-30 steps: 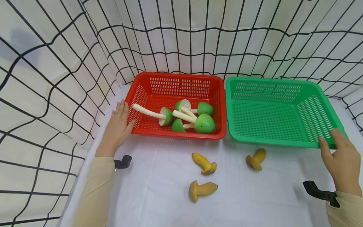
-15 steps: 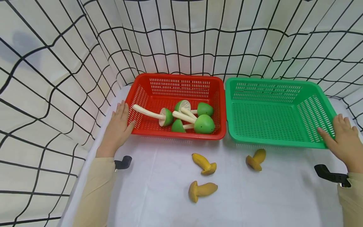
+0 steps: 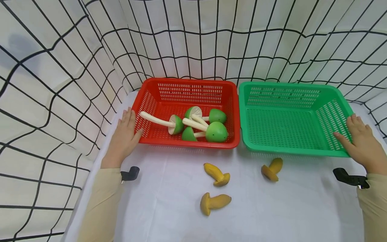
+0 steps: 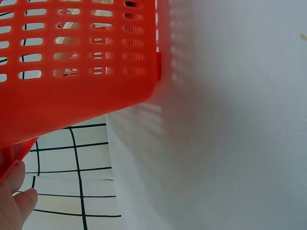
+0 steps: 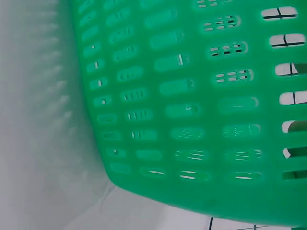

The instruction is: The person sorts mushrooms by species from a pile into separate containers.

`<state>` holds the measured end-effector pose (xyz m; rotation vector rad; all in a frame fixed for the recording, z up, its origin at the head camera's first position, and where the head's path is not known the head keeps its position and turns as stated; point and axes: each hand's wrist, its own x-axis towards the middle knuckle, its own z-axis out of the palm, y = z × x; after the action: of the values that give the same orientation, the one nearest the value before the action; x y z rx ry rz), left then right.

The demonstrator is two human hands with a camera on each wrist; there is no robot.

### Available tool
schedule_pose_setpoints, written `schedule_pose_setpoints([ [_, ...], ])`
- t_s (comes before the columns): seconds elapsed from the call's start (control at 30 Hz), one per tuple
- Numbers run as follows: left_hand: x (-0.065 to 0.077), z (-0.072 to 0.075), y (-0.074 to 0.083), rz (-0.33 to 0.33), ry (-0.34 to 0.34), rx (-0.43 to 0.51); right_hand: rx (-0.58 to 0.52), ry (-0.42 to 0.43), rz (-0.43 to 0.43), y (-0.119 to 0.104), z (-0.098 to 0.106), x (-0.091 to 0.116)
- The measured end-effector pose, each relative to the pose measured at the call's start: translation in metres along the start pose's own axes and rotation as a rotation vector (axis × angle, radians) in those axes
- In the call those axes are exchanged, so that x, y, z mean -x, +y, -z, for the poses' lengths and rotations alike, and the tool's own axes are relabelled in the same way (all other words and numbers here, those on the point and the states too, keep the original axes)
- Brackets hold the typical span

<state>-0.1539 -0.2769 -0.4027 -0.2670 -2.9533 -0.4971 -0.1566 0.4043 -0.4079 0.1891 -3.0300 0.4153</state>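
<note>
My left hand (image 3: 121, 139) rests against the left rim of the red basket (image 3: 190, 144), fingers fairly straight along its side. In the left wrist view, its fingertips (image 4: 26, 201) show beside the red rim. Inside that basket lie several green-capped toy mushrooms (image 3: 217, 131) with long white stems. At the opposite end, my right hand (image 3: 362, 143) touches the right rim of the green basket (image 3: 281, 131), fingers extended and thumb over the front corner. The green basket's bare mesh floor shows. The right wrist view has only its slotted wall (image 5: 158, 110), with the hand hidden.
Three yellow-brown toy mushrooms lie on the white cloth (image 3: 169, 218) in front of the baskets: one upper (image 3: 216, 173), one lower (image 3: 214, 202) and one to the right (image 3: 272, 169). Black netting (image 3: 199, 33) over white sheeting stands behind and at the left.
My right hand has slid up along the green basket's right end, its fingers straightening from a bent hold at the front corner. The left hand and the mushrooms stay in place.
</note>
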Motion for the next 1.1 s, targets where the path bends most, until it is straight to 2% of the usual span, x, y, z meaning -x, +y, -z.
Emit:
schedule_pose_setpoints([
  [0.2,0.001,-0.001,0.002,0.031,0.034,-0.016,0.026,-0.023,0.030,0.000,0.002,-0.003],
  [0.3,0.004,-0.001,0.005,0.027,0.098,-0.046,0.024,-0.026,0.015,0.000,0.002,-0.003],
  [0.37,0.007,-0.002,0.008,0.010,0.167,-0.059,0.020,-0.030,0.006,0.000,0.002,-0.003],
  [0.47,0.012,-0.002,0.015,-0.043,0.295,-0.055,0.013,-0.034,0.000,-0.001,0.003,-0.002],
  [0.57,0.018,0.000,0.027,-0.132,0.412,-0.027,0.012,-0.037,0.000,-0.002,0.003,-0.002],
  [0.63,0.022,0.000,0.037,-0.196,0.462,-0.004,0.012,-0.036,-0.001,-0.003,0.004,-0.002],
  [0.73,0.029,-0.001,0.055,-0.295,0.500,0.056,0.011,-0.033,-0.008,-0.004,0.004,-0.001],
  [0.8,0.034,-0.004,0.068,-0.361,0.497,0.108,0.011,-0.032,-0.012,-0.004,0.004,-0.001],
  [0.87,0.039,-0.009,0.078,-0.436,0.459,0.153,0.009,-0.031,-0.016,-0.004,0.004,-0.001],
  [0.97,0.047,-0.017,0.092,-0.546,0.342,0.189,0.008,-0.028,-0.016,-0.004,0.004,0.000],
  [1.1,0.058,-0.030,0.110,-0.654,0.183,0.197,-0.002,-0.011,-0.005,-0.005,0.003,0.000],
])
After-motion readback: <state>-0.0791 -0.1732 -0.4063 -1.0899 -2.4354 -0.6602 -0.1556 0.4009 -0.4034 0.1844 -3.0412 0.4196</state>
